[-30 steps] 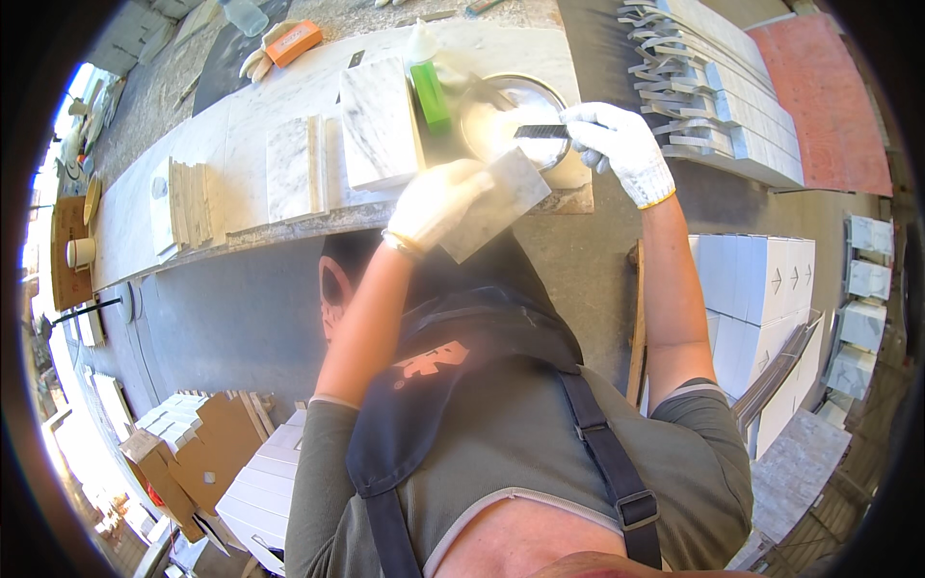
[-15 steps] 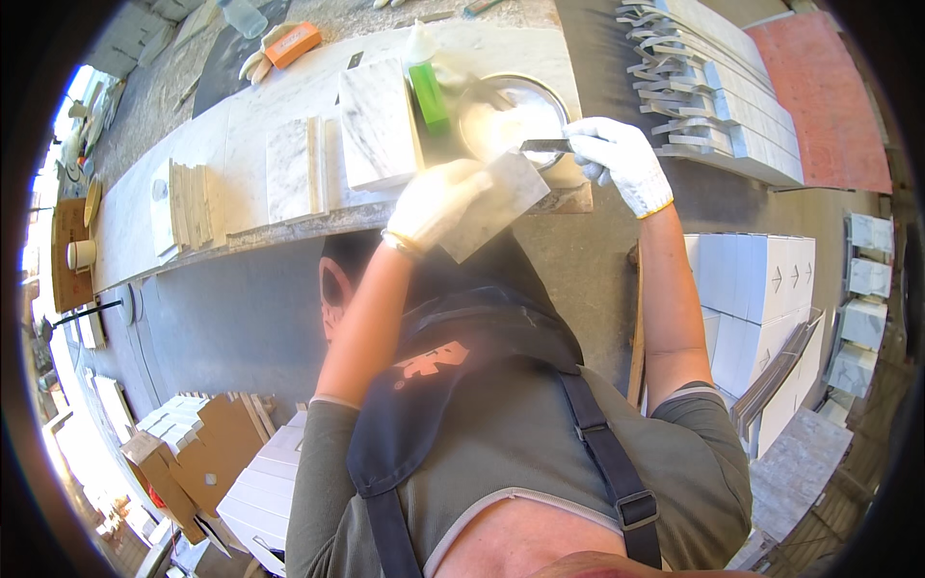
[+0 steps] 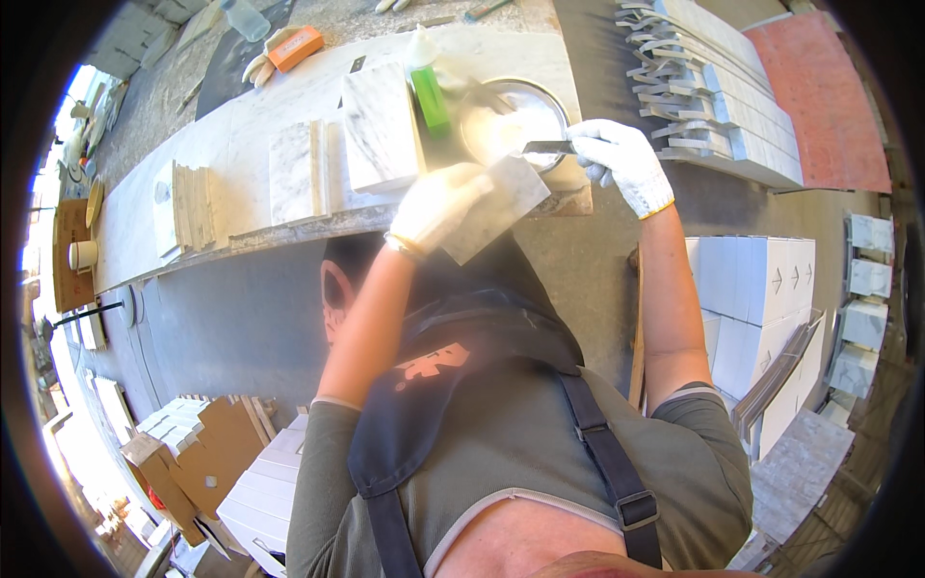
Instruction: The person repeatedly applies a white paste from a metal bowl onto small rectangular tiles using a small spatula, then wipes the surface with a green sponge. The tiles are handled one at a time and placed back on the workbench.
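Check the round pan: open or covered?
Open: the pan shows its pale inside within the rim. How full, I cannot tell.

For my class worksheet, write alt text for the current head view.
A gloved left hand holds a grey-white tile; the gloved right hand holds a dark flat tool near a round pan. Stacked tiles stand on the bench.

The left fingers (image 3: 469, 179) hide part of the marbled tile (image 3: 509, 204).

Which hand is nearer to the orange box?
Left. The left hand is right of the orange box, nearer the body; the right hand is much farther right, beside the round pan.
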`<state>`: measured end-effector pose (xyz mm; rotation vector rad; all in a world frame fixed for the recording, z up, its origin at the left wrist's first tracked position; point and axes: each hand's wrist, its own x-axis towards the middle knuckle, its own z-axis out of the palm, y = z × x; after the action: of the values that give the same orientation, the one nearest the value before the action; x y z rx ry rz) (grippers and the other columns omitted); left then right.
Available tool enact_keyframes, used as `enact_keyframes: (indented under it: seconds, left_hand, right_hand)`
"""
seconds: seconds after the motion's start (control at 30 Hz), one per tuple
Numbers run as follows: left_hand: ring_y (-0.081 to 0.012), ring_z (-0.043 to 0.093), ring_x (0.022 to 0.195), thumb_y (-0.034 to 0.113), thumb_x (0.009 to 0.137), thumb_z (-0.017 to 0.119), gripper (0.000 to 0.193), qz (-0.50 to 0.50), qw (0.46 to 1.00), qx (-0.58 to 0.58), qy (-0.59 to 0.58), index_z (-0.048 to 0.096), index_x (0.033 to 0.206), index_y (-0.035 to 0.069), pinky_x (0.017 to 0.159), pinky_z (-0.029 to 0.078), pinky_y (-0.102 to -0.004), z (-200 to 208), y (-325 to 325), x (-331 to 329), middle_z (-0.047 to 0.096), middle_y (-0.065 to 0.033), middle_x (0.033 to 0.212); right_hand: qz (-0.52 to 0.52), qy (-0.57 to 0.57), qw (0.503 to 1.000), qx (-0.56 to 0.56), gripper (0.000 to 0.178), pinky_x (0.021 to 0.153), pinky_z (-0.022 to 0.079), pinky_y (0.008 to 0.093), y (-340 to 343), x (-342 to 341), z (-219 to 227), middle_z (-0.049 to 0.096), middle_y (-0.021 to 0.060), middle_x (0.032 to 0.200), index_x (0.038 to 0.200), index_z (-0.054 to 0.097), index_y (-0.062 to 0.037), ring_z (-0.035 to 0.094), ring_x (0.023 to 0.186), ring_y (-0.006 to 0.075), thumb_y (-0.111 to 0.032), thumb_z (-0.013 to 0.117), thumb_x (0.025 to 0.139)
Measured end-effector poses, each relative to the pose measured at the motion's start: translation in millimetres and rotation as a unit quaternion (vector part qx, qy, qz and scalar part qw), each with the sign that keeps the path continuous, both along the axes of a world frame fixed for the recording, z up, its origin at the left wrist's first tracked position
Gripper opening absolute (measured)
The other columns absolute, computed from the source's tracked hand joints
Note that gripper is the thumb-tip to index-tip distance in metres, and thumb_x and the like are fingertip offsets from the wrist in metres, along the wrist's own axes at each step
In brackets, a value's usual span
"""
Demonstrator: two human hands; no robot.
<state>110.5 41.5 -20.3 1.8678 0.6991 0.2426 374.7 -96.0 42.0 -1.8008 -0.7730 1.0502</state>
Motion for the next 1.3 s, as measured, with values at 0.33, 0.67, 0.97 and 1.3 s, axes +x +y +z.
enact_keyframes:
  seconds: [0.33,0.67,0.97,1.3]
  left_hand:
    - [-0.0227,0.067,0.104,0.035,0.100,0.065,0.043,0.002,0.997,-0.074,-0.026,0.071,0.124,0.000,0.096,0.051,-0.0341,-8,0,-1,0.075,-0.0134,0.111]
    - [-0.0383,0.068,0.112,0.042,0.100,0.058,0.048,0.004,0.999,-0.027,0.019,0.071,0.125,0.003,0.099,0.051,-0.0426,-4,-2,-1,0.073,-0.0218,0.119]
    - [-0.0400,0.068,0.106,0.040,0.100,0.054,0.044,-0.005,1.000,-0.005,0.026,0.072,0.118,0.003,0.096,0.050,-0.0449,-3,-2,1,0.073,-0.0228,0.111]
    - [-0.0421,0.069,0.108,0.043,0.100,0.057,0.046,-0.030,0.996,0.083,0.023,0.073,0.121,0.006,0.095,0.053,-0.0461,-22,1,3,0.073,-0.0232,0.115]
  right_hand:
    - [0.113,-0.391,0.913,-0.017,0.030,0.088,0.055,0.0368,30,3,-1,0.073,0.0104,0.099,0.113,0.077,-0.0120,0.069,0.096,0.0287,-0.035,0.071,0.095]
    - [0.171,-0.493,0.851,0.069,0.034,0.102,0.052,0.0417,137,-27,4,0.071,0.0104,0.123,0.119,0.075,-0.0162,0.066,0.116,0.0307,-0.039,0.065,0.095]
    - [0.201,-0.438,0.875,0.038,0.054,0.100,0.054,0.0422,248,-23,-32,0.072,0.0128,0.125,0.127,0.072,-0.0209,0.068,0.115,0.0324,-0.037,0.079,0.076]
    - [0.172,-0.193,0.960,0.103,0.029,0.085,0.054,0.0301,227,-15,-11,0.074,0.0000,0.106,0.114,0.074,-0.0125,0.066,0.096,0.0121,-0.022,0.081,0.087]
